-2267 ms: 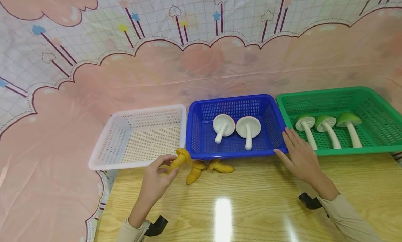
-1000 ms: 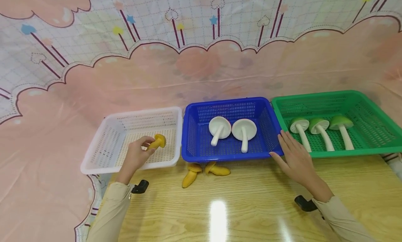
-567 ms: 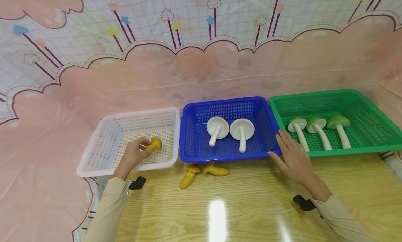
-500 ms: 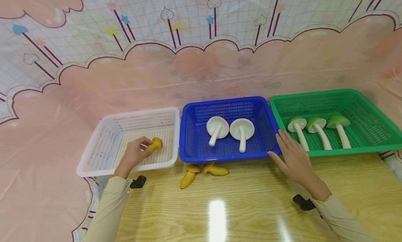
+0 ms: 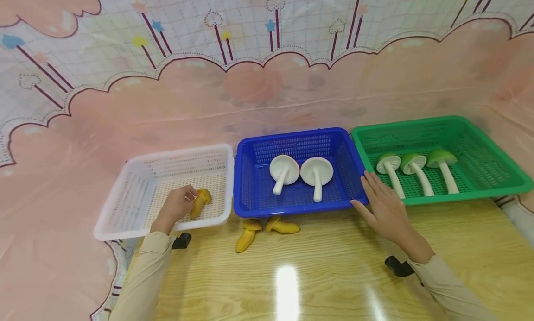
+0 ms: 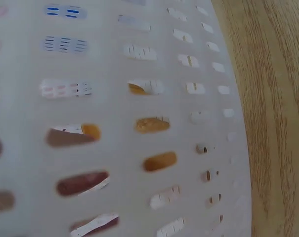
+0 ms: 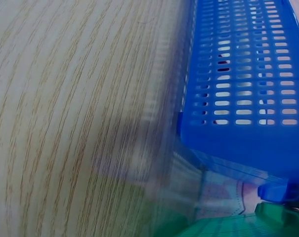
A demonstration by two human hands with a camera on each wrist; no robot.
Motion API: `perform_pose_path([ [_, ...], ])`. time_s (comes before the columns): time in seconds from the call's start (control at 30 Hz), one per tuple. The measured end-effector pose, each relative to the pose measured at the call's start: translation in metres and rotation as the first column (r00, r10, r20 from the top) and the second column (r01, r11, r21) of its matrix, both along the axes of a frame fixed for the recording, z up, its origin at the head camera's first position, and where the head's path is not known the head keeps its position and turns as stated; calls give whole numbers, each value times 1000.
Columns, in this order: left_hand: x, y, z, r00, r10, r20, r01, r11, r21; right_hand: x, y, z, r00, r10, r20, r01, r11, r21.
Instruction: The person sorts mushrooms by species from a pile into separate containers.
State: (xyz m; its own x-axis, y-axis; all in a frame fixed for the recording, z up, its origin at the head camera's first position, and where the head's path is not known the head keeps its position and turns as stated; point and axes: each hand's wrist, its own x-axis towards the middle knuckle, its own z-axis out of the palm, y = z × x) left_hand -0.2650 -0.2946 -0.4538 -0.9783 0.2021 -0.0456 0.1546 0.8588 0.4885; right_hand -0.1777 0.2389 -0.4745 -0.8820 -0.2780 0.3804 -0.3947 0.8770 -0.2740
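Note:
In the head view, a yellow toy mushroom (image 5: 200,204) lies in the white basket (image 5: 227,191), cap toward the back. My left hand (image 5: 177,205) is over that basket, its loosely bent fingertips beside the mushroom, no longer visibly gripping it. Through the slots of the white basket wall (image 6: 109,108), the left wrist view shows bits of yellow; the hand itself is mostly hidden there. My right hand (image 5: 385,210) rests with straight fingers on the right front corner of the blue basket (image 5: 300,207). The right wrist view shows the blue basket's wall (image 7: 238,133), but no clear hand.
Two yellow mushrooms, one (image 5: 247,237) and another (image 5: 284,226), lie before the blue basket on the wooden table (image 5: 333,265). Two white-gilled mushrooms (image 5: 317,175) lie in the blue basket. The green basket (image 5: 492,186) holds three green-capped mushrooms (image 5: 444,166). Patterned cloth hangs behind.
My left hand carried the yellow mushroom from the table into the white basket and let it go; the mushroom has turned, stem toward the front. My right hand stays on the blue basket.

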Motion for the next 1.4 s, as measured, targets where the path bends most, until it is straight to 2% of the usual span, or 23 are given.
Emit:
perform_pose_path([
  [0.13,1,1,4,999,-11,-37,11,1000,11,0,1,0,1000,0,2,0,1000,-4],
  [0.3,3,4,9,999,-11,-46,12,1000,17,0,1,0,1000,1,-8,-1,1000,-6],
  [0.63,16,13,18,997,28,-73,-20,994,104,0,1,1,1000,11,-24,-12,1000,-11],
  [0.87,29,24,28,989,39,-141,-21,991,130,0,1,0,1000,9,-19,-9,1000,-9],
  [1.07,42,35,38,980,38,-193,-2,982,187,1,1,0,1000,3,-2,-3,1000,-15],
  [1.23,56,42,45,961,42,-274,22,974,227,1,1,1,1000,3,9,-3,1000,-13],
  [1.4,67,51,47,916,25,-400,77,968,238,2,0,3,1000,-1,27,1,1000,-11],
])
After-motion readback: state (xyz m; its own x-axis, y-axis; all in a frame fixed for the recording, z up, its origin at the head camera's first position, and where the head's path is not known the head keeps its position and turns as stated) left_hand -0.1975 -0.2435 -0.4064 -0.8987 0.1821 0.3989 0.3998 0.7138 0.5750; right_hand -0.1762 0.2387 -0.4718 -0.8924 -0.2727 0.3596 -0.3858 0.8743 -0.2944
